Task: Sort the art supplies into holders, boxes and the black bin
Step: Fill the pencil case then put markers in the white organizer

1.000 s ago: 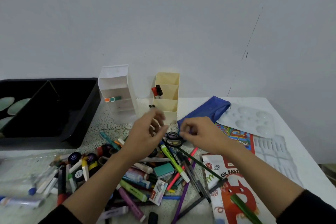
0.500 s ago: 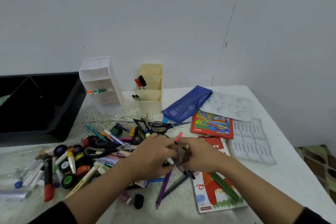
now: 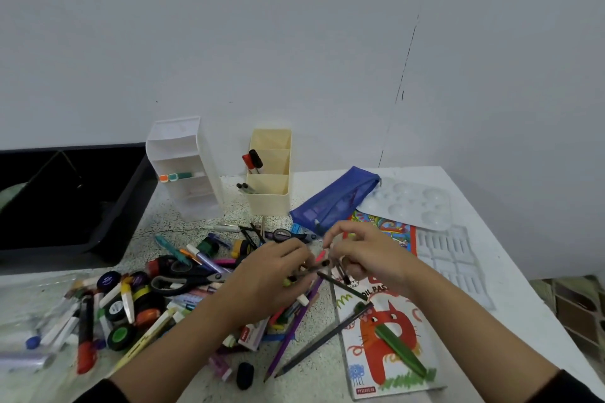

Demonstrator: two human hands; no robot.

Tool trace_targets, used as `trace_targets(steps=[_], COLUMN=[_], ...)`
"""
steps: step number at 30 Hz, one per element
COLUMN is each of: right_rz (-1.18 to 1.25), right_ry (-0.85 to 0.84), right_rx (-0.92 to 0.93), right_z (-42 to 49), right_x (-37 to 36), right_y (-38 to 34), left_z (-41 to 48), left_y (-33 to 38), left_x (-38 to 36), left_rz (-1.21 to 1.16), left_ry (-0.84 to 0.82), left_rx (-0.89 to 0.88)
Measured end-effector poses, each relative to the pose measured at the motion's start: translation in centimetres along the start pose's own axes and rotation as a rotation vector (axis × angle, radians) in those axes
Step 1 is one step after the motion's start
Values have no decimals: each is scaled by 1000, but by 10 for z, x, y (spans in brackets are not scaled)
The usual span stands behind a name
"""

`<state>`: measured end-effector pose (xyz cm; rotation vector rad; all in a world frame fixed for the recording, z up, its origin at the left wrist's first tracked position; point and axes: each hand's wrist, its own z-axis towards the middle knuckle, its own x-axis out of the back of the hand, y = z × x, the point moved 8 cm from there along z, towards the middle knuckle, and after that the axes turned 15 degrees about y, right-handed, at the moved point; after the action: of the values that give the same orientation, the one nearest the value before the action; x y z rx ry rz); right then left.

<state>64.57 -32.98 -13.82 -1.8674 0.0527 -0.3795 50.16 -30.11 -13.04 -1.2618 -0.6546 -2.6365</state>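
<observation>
Pens (image 3: 311, 270) are pinched between both curled hands (image 3: 327, 267) above the pile.

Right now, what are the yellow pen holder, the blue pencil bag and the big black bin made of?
The yellow pen holder looks like smooth matte plastic, with thin stiff dividers. The blue pencil bag seems to be soft mesh fabric, since things show faintly through it. The black bin is probably hard plastic, with dull, even walls.

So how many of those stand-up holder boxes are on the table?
2. The white holder stands beside the black bin, and the cream holder stands to its right, near the wall. I see no others, though the clutter could hide small things.
</observation>
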Motion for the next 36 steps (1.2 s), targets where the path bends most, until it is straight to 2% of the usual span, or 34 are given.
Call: trace_targets(steps=[4,7,9,11,16,20,29,36], right_rz=[165,209,146,84,-129,-199,-597,-746], right_ry=[20,47,98,138,227,242,138,166], right_rx=[8,103,189,278,510,530,510,722], right_z=[11,21,30,40,66,89,127,127], right_x=[-2,-6,-9,-16,-37,-52,-81,-92], right_y=[-22,-41,-51,-59,-80,-88,-71,-75], left_z=[7,12,19,29,50,54,47,47], left_y=[-26,-50,-63,-74,-98,-120,-148,-154], left_x=[28,59,77,92,103,88,63,64], left_rz=[-222,-332,-399,-360,-126,-118,-14,-8], left_ry=[175,356,419,450,384,300,185,195], left_rx=[270,434,481,442,355,340,396,435])
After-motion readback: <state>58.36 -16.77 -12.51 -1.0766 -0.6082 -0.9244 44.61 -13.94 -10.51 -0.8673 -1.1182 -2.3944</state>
